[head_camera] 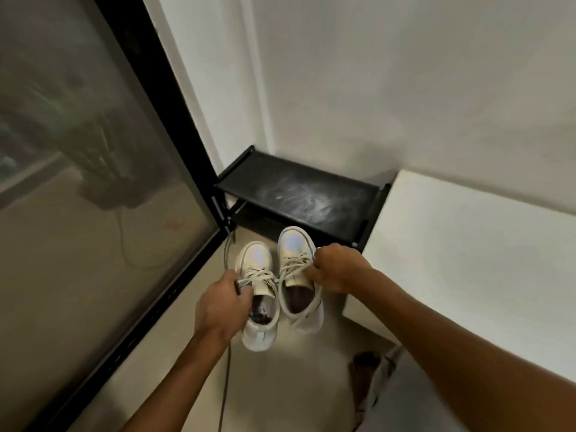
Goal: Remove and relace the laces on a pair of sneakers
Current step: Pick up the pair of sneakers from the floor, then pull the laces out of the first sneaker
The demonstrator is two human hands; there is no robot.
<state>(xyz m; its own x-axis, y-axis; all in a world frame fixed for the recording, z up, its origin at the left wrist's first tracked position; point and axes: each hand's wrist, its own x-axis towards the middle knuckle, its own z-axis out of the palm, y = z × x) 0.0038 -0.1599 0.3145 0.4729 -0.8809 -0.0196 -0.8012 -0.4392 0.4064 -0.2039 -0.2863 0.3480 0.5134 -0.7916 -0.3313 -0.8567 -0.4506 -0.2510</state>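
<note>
**Item 1: left sneaker** (pixel 263 307). Pale, with a shiny toe that points away from me toward the shoe rack (pixel 299 188). Its lace (pixel 260 274) is still crossed through the eyelets. My left hand (pixel 223 307) is curled tight on the lace end at the near, outer side of the tongue, a narrow closed grip.

**Item 2: right sneaker** (pixel 297 294). It matches the first, sits just beside it, almost touching, with its toe a little further forward. Its lace (pixel 294 263) is also threaded. My right hand (pixel 335 268) is a closed fist on the lace at the outer edge of the upper.

**Position of pair.** Over the floor (pixel 174 353), between the glass door (pixel 78 151) and the white bench (pixel 467 244), in front of the rack. I cannot tell whether the soles rest on the floor or hang from my grip.

**Other.** A thin grey cord (pixel 226 385) runs down past my left wrist.

**Task status, as I judge it.**
- Done: nothing that shows. Both laces are in place, with no eyelet row bare.
- Left: loosen and pull each lace out fully, then thread both back in and tighten them.
- The whole job appears to be ahead, with the first pull just being set up.
</note>
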